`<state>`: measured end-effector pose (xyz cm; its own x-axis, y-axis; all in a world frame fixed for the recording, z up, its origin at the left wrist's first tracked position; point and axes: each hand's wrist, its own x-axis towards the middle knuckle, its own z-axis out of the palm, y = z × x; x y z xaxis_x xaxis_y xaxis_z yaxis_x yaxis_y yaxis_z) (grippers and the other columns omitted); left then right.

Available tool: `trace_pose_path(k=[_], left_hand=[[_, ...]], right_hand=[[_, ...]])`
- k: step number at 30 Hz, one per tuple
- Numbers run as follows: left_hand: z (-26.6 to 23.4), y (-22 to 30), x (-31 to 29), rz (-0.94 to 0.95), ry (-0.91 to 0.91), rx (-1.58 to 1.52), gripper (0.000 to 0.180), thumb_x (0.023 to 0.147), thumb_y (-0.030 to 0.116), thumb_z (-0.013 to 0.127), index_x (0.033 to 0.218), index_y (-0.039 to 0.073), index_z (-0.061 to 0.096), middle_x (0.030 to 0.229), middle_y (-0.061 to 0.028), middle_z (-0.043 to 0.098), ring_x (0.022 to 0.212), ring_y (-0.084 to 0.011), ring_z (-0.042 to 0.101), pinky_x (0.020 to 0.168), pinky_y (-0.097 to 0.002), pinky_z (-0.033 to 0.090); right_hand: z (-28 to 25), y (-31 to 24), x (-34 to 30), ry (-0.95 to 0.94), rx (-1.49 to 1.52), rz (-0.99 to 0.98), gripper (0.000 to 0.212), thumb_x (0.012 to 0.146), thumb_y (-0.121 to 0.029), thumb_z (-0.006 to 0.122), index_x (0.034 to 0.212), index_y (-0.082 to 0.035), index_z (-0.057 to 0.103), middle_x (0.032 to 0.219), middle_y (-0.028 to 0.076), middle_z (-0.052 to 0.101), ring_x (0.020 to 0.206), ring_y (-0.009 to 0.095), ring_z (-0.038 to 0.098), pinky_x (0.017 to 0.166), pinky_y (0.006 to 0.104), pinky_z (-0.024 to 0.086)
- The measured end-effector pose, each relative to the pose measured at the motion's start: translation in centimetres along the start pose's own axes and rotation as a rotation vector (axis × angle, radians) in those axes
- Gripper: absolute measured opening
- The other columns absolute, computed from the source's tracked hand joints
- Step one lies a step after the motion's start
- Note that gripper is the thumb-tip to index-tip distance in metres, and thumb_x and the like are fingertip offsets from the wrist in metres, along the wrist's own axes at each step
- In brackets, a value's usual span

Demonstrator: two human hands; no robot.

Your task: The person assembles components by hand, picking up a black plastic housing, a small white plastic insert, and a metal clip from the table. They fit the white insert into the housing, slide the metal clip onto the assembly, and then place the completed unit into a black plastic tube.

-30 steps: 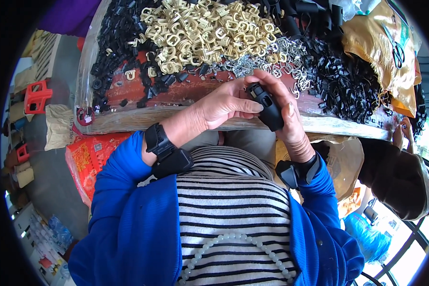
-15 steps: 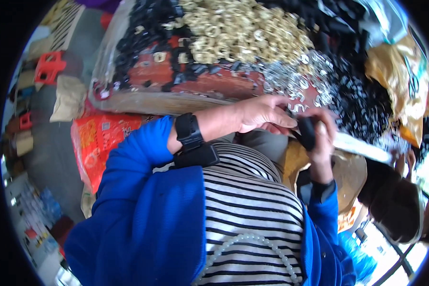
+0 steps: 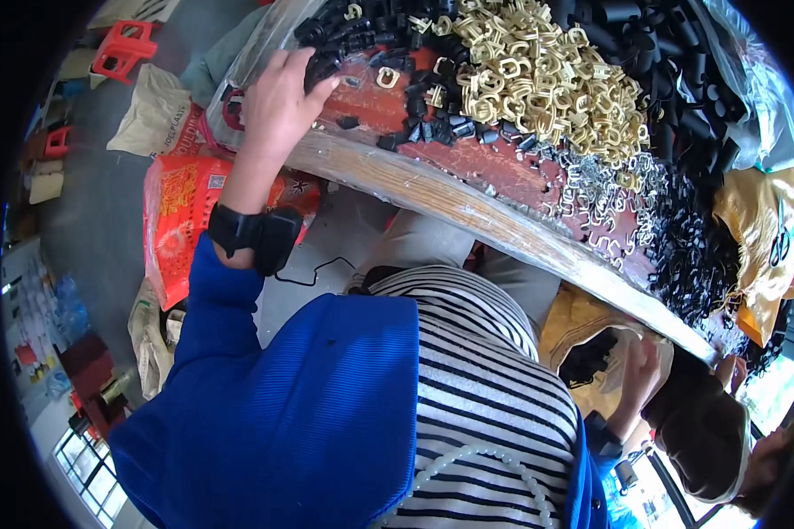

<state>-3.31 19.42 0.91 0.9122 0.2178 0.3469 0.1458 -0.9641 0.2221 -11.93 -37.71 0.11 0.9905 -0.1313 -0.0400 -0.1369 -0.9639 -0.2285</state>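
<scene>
At the far left end of the red worktable [image 3: 362, 88], my left hand [image 3: 278, 101] reaches over the rim to a heap of black plastic pieces [image 3: 353, 37]. Its thumb stands apart from the fingers, and the fingertips touch or nearly touch the pieces. My right hand [image 3: 641, 377] is low on the right, beside the mouth of a brown sack [image 3: 566, 328] with dark pieces inside. Its fingers look loosely extended with nothing visible in them. Gold-coloured U-shaped clips [image 3: 547, 79] lie heaped mid-table, with silver clips [image 3: 604, 207] nearer its front edge.
A worn wooden rim [image 3: 450, 196] borders the table in front of me. Small black parts [image 3: 688, 247] and a yellow bag [image 3: 754, 238] lie to the right. An orange-red bag [image 3: 181, 225] and a red stool [image 3: 123, 50] are at left. Another person [image 3: 706, 441] sits at right.
My hands were together at the front edge, the right one holding a black cylindrical piece. The left has moved far left to the black heap; the right has dropped back beside the sack.
</scene>
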Motion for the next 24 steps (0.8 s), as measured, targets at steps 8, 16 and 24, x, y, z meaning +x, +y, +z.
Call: trace_pose_path(k=[8,16,24], left_hand=[[1.0,0.0,-1.7,0.052,-0.093,-0.124,0.034,0.070,0.016,0.058,0.101,0.005,0.050,0.086,-0.0120,0.052,0.074,-0.0300,0.054,0.061,-0.0362,0.044],[2.4,5.9,-1.5,0.196,-0.116,-0.649,0.026,0.075,0.010,0.053,0.100,0.004,0.052,0.078,-0.0091,0.052,0.062,-0.0190,0.054,0.056,-0.0247,0.043],[2.4,7.9,-1.0,-0.059,-0.191,-1.141,0.026,0.081,0.009,0.049,0.106,0.002,0.046,0.074,-0.0027,0.050,0.060,-0.0066,0.051,0.052,-0.0183,0.042]], right_hand=[[0.6,-12.3,6.7,0.025,0.277,-0.452,0.016,0.070,-0.003,0.056,0.085,0.001,0.054,0.079,0.010,0.055,0.074,0.019,0.054,0.067,0.0269,0.041],[3.0,-19.3,8.8,-0.109,0.384,-0.663,0.015,0.068,-0.001,0.058,0.083,0.001,0.055,0.077,0.010,0.056,0.067,0.020,0.056,0.060,0.0271,0.043],[5.6,-22.2,10.4,-0.107,0.345,-0.638,0.010,0.069,-0.005,0.057,0.079,-0.003,0.055,0.069,0.008,0.053,0.061,0.020,0.055,0.053,0.0291,0.043]])
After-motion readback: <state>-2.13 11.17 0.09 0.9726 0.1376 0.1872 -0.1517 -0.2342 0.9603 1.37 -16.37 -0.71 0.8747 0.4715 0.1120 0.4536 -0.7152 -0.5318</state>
